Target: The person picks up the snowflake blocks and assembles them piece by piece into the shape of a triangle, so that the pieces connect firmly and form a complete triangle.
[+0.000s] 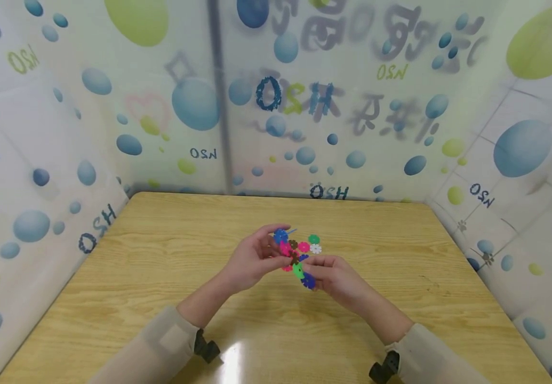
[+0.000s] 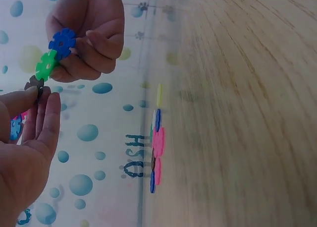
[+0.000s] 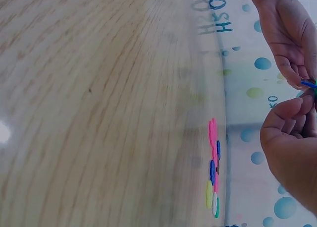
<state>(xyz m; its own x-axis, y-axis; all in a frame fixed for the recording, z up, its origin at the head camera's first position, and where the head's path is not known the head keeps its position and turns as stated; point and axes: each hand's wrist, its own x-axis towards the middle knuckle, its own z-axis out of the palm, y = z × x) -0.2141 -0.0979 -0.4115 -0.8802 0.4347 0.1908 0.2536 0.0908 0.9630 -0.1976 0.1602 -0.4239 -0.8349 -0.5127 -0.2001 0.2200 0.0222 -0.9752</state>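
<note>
My left hand [image 1: 252, 261] pinches a dark brown notched flower disc [image 2: 33, 83] between thumb and fingers. Joined to it in a row are a bright green disc [image 2: 46, 65] and a dark blue disc [image 2: 63, 43]. My right hand [image 1: 345, 282] pinches this row from the other side, its fingertips by the green and blue discs. A light blue disc [image 2: 16, 129] and a bit of pink show behind the left thumb in the left wrist view; whether they join the row is hidden. In the right wrist view, the hands mostly cover the row.
Beyond the hands, loose discs lie flat on the wooden table [image 1: 160, 229]: a white one [image 1: 316, 249], a green one [image 1: 314, 239], a pink one [image 1: 303, 247], a yellow one [image 3: 208, 194] and several others. Printed curtains [image 1: 189, 176] enclose the table's back and sides.
</note>
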